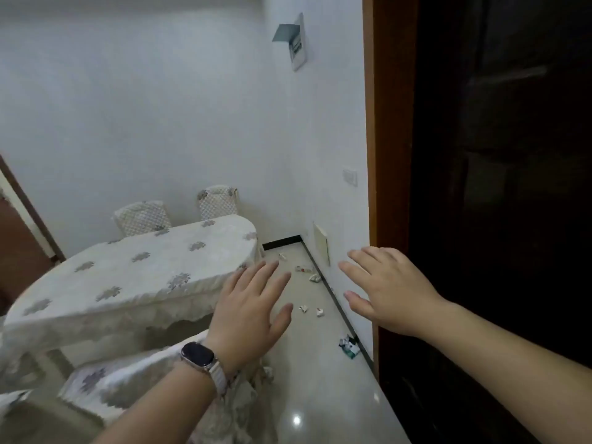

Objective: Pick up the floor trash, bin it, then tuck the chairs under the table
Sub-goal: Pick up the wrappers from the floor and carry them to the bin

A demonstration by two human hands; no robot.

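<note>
Several scraps of trash lie on the pale floor along the right wall: a green-and-white wrapper nearest, two small white pieces farther on, and more scraps beyond. My left hand, with a watch on its wrist, is held out flat in the air with straight fingers. My right hand is also spread open in front of the wall. Neither hand holds anything. A table under a flowered cloth stands at the left, with a covered chair pulled out in front of it.
Two more covered chairs stand behind the table against the back wall. A dark wooden door in an orange frame fills the right side. A narrow strip of floor runs between the table and the wall.
</note>
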